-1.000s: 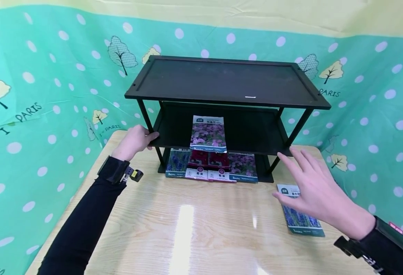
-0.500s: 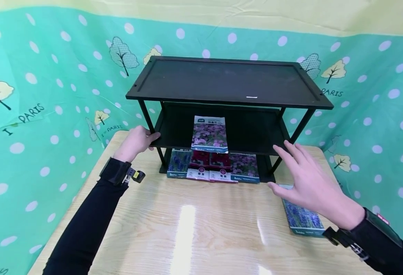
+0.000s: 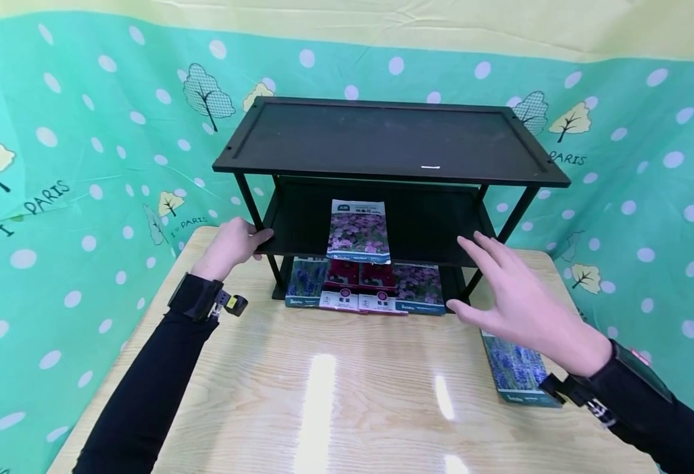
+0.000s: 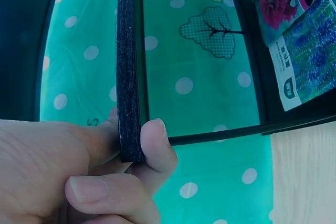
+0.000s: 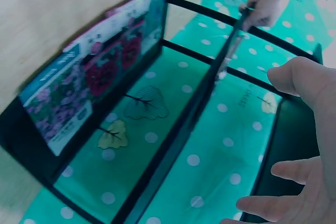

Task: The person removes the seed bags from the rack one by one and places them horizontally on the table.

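Note:
A black shelf rack [image 3: 382, 141] stands on the table. My left hand [image 3: 228, 247] pinches the left front corner of its middle board [image 3: 430, 227]; the left wrist view shows the board's edge [image 4: 128, 66] between thumb and fingers. On that board lies a purple-flowered seed packet [image 3: 359, 230], jutting over the front edge. Below, on the bottom board, is a row of packets: a blue-flowered packet [image 3: 307, 283], red-flowered packets [image 3: 342, 284] and a purple-flowered packet [image 3: 418, 288]. My right hand [image 3: 519, 306], fingers spread and holding nothing, hovers before the right front post [image 3: 515, 214].
Another blue-flowered packet [image 3: 519, 372] lies on the wooden table [image 3: 252, 382] at the right, partly hidden under my right hand and wrist. A green dotted cloth [image 3: 116, 164] hangs behind and at both sides of the rack. A small white mark [image 3: 430, 167] shows on the top board.
My right hand has moved left, away from over the packet on the table and toward the rack's front. The left hand keeps its hold on the board, and the packets lie as before.

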`<state>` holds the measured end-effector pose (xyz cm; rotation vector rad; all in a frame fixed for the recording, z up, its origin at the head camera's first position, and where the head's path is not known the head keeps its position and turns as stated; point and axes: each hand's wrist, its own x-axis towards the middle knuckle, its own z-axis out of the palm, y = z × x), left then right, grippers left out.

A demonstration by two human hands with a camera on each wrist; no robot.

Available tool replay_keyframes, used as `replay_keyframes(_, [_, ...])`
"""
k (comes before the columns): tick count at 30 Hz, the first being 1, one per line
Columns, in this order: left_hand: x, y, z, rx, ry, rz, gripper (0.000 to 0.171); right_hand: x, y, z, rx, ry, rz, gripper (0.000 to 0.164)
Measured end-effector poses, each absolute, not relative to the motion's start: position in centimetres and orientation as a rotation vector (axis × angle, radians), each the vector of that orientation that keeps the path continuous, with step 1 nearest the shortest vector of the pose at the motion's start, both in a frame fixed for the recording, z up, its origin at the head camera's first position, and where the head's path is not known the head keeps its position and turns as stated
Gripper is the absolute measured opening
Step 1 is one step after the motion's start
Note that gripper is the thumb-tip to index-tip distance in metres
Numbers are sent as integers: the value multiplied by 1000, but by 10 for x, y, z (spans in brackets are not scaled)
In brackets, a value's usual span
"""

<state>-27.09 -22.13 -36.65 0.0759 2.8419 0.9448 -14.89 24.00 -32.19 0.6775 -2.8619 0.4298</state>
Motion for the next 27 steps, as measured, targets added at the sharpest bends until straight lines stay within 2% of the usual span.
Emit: replay_keyframes(27, [-271, -221, -365, 53, 2831, 935, 48, -182, 209, -311, 608, -3006, 548, 97])
